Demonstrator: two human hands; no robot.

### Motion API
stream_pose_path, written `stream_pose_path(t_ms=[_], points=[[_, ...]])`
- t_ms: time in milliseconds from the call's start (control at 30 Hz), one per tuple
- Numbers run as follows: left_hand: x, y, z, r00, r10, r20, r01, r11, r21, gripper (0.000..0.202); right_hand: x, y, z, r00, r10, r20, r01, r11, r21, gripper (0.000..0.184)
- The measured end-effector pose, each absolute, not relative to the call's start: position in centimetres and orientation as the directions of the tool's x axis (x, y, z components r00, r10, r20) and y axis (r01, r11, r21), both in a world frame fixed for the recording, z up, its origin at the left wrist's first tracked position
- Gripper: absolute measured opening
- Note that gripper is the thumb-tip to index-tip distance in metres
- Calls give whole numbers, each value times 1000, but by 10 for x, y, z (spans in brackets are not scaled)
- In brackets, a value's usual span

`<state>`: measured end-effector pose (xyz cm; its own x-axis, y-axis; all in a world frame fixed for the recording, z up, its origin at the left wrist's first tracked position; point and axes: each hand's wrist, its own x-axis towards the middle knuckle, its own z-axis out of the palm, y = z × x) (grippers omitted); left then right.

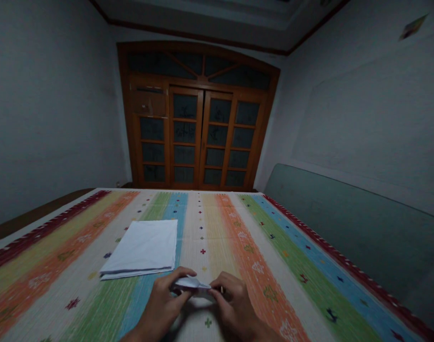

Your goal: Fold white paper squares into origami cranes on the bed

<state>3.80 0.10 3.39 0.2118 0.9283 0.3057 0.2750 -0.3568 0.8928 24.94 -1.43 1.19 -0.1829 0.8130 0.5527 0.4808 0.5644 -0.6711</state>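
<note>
Between my two hands, just above the striped cloth, is a small piece of folded white paper (190,282). My left hand (169,297) grips its left part, fingers on top and thumb below. At the right end, my right hand (231,299) pinches the paper's narrow tip between thumb and fingers. A stack of white paper sheets (146,244) lies flat beyond my left hand, apart from it. Part of the folded piece is hidden behind the fingers.
A striped, patterned cloth (202,228) covers the surface under my hands. A pale green panel (345,209) runs along the right side. Wooden double doors with glass panes (202,137) stand at the far end, between white walls.
</note>
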Motion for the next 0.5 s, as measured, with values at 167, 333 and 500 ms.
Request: stream_pose_path(t_ms=[167,333,500], points=[[53,5,16,93,995,21,-148,-7,989,65,242,-12,15,-23,971,238,219,237,-946,24],[56,1,15,141,990,-20,-104,35,994,46,236,-11,12,-62,989,131,102,137,-985,33],[52,2,23,192,981,3,-60,8,998,49,234,-7,6,-202,977,64,127,91,-988,39]])
